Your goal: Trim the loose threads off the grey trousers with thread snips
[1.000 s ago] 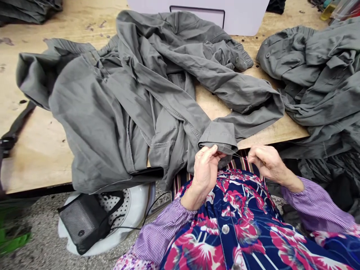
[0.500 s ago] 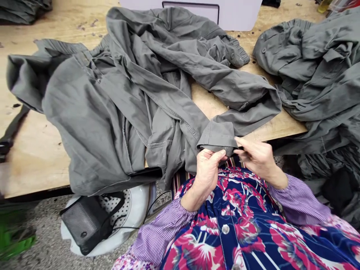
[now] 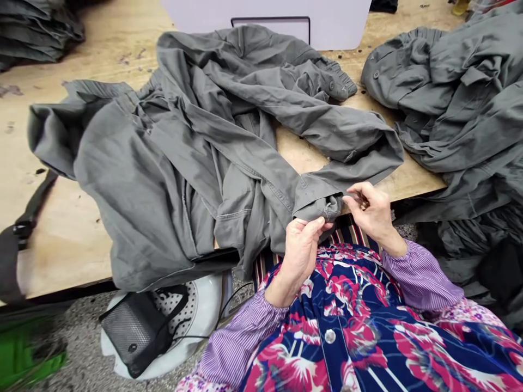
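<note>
A grey jacket (image 3: 196, 147) lies spread over the wooden table (image 3: 53, 218), one sleeve reaching the near edge. Its cuff (image 3: 321, 200) hangs just over that edge. My left hand (image 3: 301, 251) is below the cuff, fingers pinched on its lower hem. My right hand (image 3: 370, 209) is at the cuff's right side, fingertips pressed together against the fabric; something small shows between them that I cannot make out.
More grey garments (image 3: 457, 103) are heaped at the table's right, and a folded stack (image 3: 32, 30) sits far left. A white box (image 3: 265, 19) stands at the back. A black mesh pouch (image 3: 134, 329) rests on a white stool below. A black strap (image 3: 24, 228) crosses the left edge.
My right hand has moved left from a stretched thread to the cuff's right side. The cuff is now bunched between both hands. My left hand has stayed on the hem.
</note>
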The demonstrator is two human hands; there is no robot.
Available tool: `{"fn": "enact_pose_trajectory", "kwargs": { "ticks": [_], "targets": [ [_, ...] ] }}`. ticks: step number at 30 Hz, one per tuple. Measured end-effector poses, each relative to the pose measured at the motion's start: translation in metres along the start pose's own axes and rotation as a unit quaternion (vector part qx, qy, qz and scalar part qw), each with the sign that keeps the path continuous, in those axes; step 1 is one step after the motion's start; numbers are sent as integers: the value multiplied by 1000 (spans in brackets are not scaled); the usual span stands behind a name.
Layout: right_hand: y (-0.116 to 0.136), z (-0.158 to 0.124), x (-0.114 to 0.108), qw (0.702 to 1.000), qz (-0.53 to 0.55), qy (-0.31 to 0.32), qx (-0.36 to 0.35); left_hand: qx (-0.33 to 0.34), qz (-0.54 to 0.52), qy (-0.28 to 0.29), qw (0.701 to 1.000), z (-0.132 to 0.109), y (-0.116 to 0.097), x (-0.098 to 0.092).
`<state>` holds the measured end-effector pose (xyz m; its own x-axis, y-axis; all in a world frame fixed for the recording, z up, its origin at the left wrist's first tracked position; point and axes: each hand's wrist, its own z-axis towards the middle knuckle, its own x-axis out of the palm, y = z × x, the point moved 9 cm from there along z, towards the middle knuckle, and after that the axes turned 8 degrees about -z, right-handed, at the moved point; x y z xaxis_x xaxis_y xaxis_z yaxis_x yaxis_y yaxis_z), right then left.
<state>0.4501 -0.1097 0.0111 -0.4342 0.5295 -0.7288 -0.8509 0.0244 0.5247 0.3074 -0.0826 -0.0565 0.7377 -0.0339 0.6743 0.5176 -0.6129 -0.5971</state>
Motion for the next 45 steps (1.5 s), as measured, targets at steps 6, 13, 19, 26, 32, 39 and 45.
{"fn": "enact_pose_trajectory", "kwargs": {
  "ticks": [6,13,19,26,32,39,45],
  "targets": [
    [54,-15,-19,978,0,-11,-208,-11,-5,-3,1000,-8,-2,10],
    [57,-8,-5,972,-28,-16,-232,-20,-20,0,1000,-8,1,15],
    [32,-9,-19,993,40,-4,-110,-29,-30,-10,999,-7,1,8],
    [34,-23,-22,977,-141,46,-153,-19,-23,-9,1000,-8,-2,9],
    [43,-22,-17,953,-228,74,-187,-7,-12,5,1000,-9,-1,11],
    [46,-21,-11,946,-236,113,-192,-16,2,-3,1000,-11,6,12],
    [41,-18,-21,966,-177,94,-163,-5,7,-16,1000,-10,4,9]
  ]
}}
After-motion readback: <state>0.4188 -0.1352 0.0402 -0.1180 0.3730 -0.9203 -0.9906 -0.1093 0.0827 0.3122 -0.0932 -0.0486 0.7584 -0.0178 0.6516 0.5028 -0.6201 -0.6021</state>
